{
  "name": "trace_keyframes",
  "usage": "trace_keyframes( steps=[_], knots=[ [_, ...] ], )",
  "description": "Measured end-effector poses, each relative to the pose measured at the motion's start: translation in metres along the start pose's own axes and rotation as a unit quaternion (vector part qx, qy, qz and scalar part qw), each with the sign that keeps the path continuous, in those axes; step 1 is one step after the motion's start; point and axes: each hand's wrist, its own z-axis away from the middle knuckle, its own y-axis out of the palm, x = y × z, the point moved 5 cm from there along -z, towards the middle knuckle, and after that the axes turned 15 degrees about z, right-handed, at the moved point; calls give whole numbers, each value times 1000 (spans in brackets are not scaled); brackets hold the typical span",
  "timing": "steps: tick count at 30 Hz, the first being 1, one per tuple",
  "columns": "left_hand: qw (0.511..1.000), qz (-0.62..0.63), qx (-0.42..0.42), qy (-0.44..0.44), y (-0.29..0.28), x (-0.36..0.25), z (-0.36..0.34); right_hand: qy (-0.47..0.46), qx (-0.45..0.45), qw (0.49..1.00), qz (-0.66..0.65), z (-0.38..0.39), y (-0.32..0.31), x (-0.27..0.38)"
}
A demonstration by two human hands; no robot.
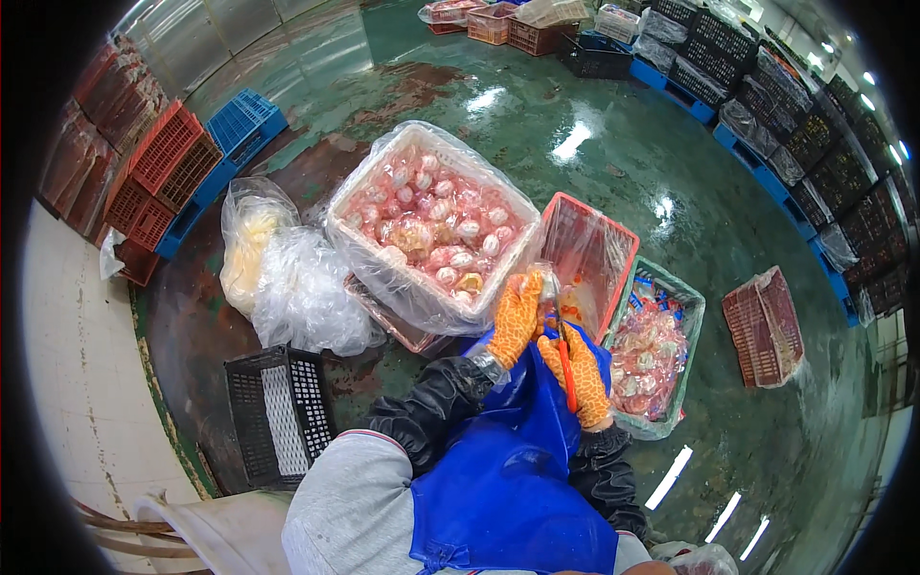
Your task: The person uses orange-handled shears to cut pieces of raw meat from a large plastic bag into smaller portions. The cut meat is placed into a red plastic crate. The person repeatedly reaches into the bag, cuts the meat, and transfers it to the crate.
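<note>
My left hand [515,316], in an orange patterned glove, has its fingers closed round a small clear plastic packet [548,278] over the front of the red crate [617,233]. My right hand [575,374], gloved alike, grips red-handled scissors [568,381], whose blades point up at the packet. Just beyond my hands, a white plastic-lined crate [355,189] holds several small pink-and-white wrapped items in clear plastic. At the right, a green crate [663,278] holds similar items and some blue wrapping. My blue apron [489,489] lies below my hands.
A black crate [251,402] and bundles of plastic bags [297,287] are at the left. Stacked red and blue crates [163,149] stand farther left. A dull red crate [764,326] sits at the right. Dark crates on blue pallets [805,182] line the far right; more crates [489,21] stand at the back.
</note>
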Motion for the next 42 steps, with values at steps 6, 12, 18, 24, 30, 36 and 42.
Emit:
trace_keyframes(
  steps=[6,12,18,24,30,36,42],
  knots=[
    [998,33,-4,-54,-6,4,0,6,35,999,-3,-2,3,-19],
    [998,12,-18,-67,1,7,3,-9,4,1000,14,-7,7,-34],
    [997,-32,22,-62,-3,10,2,-14,11,1000,-1,-7,11,-52],
    [983,-36,65,-167,1,-3,6,105,114,981,-120,-11,11,-51],
    [954,43,125,-270,-8,-1,-2,119,258,889,-360,-2,13,-47],
    [960,127,123,-216,-16,23,-23,178,275,760,-562,-19,39,-64],
    [983,-106,-6,-151,-24,31,-33,209,242,866,-386,-40,38,-74]
  ],
)
